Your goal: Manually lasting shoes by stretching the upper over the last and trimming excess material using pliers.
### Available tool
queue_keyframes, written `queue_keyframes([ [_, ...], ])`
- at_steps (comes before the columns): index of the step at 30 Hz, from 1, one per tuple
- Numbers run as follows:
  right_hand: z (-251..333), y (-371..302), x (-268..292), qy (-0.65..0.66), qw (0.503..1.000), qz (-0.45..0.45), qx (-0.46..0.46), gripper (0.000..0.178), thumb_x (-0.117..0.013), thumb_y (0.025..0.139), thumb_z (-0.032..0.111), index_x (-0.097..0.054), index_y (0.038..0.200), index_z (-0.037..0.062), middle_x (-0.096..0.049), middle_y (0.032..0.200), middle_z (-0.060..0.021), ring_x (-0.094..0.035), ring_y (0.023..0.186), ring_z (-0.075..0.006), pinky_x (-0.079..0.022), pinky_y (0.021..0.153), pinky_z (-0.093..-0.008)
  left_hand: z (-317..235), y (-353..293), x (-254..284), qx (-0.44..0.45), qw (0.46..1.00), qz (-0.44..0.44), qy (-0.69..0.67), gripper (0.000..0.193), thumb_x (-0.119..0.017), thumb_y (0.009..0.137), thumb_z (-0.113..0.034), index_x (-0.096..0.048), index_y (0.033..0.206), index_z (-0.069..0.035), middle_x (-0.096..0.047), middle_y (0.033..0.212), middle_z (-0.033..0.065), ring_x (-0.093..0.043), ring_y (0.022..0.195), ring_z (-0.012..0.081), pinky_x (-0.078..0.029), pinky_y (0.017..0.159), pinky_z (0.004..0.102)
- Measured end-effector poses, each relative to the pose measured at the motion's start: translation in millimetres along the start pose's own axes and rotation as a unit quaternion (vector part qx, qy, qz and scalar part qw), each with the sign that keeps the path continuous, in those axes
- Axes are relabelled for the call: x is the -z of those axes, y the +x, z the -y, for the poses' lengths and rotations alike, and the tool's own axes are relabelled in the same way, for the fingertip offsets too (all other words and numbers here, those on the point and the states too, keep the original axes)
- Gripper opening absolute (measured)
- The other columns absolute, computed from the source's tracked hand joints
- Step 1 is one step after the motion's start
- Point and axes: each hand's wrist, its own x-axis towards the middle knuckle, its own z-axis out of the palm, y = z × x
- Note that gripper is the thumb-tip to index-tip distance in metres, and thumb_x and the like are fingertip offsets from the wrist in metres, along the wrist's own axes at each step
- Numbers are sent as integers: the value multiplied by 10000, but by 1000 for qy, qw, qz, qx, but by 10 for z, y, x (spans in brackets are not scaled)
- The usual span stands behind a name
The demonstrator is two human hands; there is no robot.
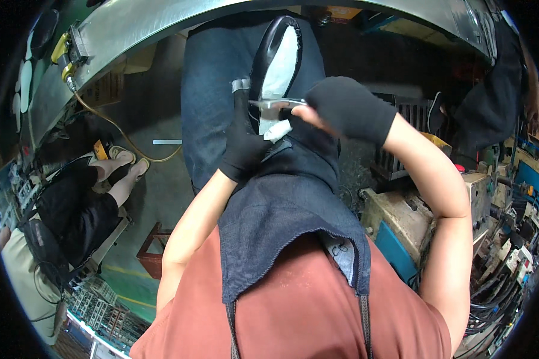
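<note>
A black shoe [268, 54] with its pale underside turned up rests across my lap, toe pointing away. My left hand [245, 140], in a black glove, is closed around its near left side. Grey tape wraps one fingertip, and a white wrapping [277, 130] sits at the thumb over the heel end. My right hand [347, 110], in a black fingerless glove, grips metal pincers [275, 104] with a block below the jaws. They lie crosswise over the shoe's underside near its heel half. The tool is slightly blurred, and its handles are hidden in my palm.
A metal bench edge [138, 30] curves across the far side, bearing a yellow air tool [63, 57] with a hose [111, 119]. Another person [72, 221] sits at left. A dark crate [404, 131] and a worn machine [401, 224] stand at right.
</note>
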Motion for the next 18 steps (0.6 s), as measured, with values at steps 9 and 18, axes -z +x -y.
queue_keyframes([
  [9, -483, 398, -282, -134, 974, -94, 159, 504, -543, 928, 486, -601, 698, 41, -601, 632, -159, -622, 577, -352, -500, 536, -418, 200, 254, 142, 143, 924, 12, -355, 683, -501, 977, -190, -125, 1506, 20, -369, 1478, 209, -384, 1365, 271, -312, 1110, 338],
  [18, -85, 462, 499, -183, 972, 139, 43, 400, -583, 931, 362, -710, 805, 4, -660, 637, -126, -687, 611, -237, -542, 601, -387, 375, 406, 22, -101, 959, -213, 159, 552, -466, 995, -261, -276, 1429, 22, -475, 1367, 267, -480, 1272, 387, -394, 1030, 388],
])
